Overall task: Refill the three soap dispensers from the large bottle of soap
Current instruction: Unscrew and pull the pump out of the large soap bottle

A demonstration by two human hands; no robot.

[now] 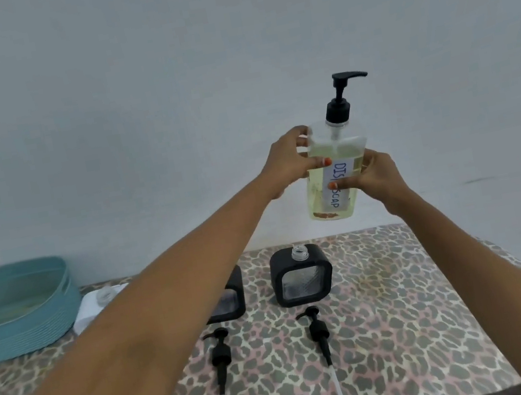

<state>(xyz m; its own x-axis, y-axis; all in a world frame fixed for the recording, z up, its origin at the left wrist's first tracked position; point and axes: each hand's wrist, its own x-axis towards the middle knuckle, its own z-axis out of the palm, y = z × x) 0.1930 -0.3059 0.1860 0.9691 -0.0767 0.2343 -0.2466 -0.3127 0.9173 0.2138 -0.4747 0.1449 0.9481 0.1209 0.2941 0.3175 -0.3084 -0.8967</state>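
I hold the large clear bottle of yellowish soap [333, 163] up in the air with both hands; its black pump is screwed on and a white label reads "DISH SOAP". My left hand [291, 160] grips its upper left side, my right hand [370, 178] its lower right side. Below on the table stand two black square dispensers: one [302, 277] with its neck uncapped, another [231, 296] half hidden behind my left arm. A white dispenser [96, 302] shows at the left, mostly hidden. Two black pump heads [220, 354] [318, 330] lie in front of them.
A teal woven basket [14, 310] stands at the table's left rear. The table wears a leopard-print cloth [397, 330]; its right edge runs at the far right, with dark floor beyond. A plain pale wall rises behind the table.
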